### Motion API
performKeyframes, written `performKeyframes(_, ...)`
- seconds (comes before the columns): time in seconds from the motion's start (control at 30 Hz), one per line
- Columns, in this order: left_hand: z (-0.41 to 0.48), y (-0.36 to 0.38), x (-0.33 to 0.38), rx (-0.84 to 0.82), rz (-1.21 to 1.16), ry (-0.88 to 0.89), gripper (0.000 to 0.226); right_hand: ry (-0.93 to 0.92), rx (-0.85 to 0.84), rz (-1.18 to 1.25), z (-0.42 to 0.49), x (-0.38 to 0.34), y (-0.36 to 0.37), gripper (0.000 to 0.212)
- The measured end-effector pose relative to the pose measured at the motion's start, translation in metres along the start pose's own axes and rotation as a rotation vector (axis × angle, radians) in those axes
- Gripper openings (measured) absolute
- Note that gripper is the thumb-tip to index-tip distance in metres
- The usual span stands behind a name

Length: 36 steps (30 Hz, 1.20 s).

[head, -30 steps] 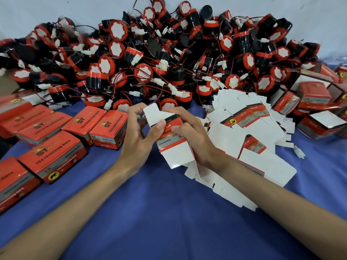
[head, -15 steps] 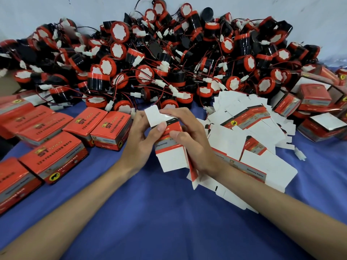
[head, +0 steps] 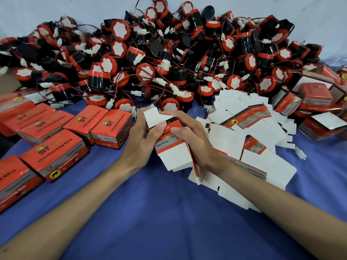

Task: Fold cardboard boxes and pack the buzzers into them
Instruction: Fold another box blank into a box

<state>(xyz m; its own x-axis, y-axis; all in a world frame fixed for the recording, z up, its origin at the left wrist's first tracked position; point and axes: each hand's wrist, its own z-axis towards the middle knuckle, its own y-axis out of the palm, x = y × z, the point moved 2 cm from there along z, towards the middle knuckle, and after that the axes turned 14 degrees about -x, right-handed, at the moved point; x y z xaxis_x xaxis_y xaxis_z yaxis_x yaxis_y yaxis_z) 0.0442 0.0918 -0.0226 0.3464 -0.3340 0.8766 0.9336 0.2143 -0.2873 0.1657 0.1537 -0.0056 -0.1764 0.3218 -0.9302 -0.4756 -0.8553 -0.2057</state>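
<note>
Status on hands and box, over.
Left hand and right hand grip the half-folded box. Top flap up. Buzzers heaped behind, flat boxes to the right.

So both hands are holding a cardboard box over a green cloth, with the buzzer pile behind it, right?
Not quite: the cloth is blue, not green, as the head view shows. The left hand and right hand do grip the cardboard box, with the buzzer pile behind.
</note>
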Motion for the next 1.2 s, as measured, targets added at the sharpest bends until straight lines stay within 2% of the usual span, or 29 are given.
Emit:
performKeyframes(0.1,0.0001,-0.0001,0.0009,0.011,0.006,0.006,0.032,0.032,-0.012,0.02,0.0,-0.0002,-0.0026,0.033)
performKeyframes(0.27,0.0012,-0.001,-0.0023,0.036,0.011,-0.012,0.037,-0.007,0.023,-0.092,-0.0001,-0.0007,0.0005,0.033)
performKeyframes(0.43,0.0015,-0.0031,-0.0033,0.065,0.019,-0.029,0.044,0.048,-0.008,-0.004,0.0016,-0.0004,-0.002,0.035)
performKeyframes(0.53,0.0012,-0.0023,-0.0029,0.053,0.037,-0.024,0.047,0.015,-0.002,0.023,0.0003,-0.0007,-0.0023,0.034)
performKeyframes(0.7,0.0014,-0.0025,-0.0005,0.052,0.083,-0.033,0.037,-0.083,0.02,0.022,-0.0017,-0.0019,-0.0004,0.04)
performKeyframes(0.83,0.0016,-0.0038,-0.0015,0.06,0.094,-0.037,0.051,-0.083,0.034,0.048,-0.0019,-0.0032,-0.0003,0.036)
performKeyframes(0.97,0.0016,-0.003,-0.0034,0.038,0.077,-0.028,0.054,-0.029,0.034,0.064,-0.0019,-0.0019,-0.0018,0.031)
performKeyframes(1.13,0.0012,-0.0017,-0.004,0.063,0.078,-0.035,0.037,0.022,0.013,0.09,-0.0001,-0.0021,-0.0015,0.026)
performKeyframes(1.2,0.0011,-0.0025,-0.0059,0.083,0.067,-0.036,0.038,0.029,0.026,0.081,0.0015,-0.0016,-0.0001,0.025)
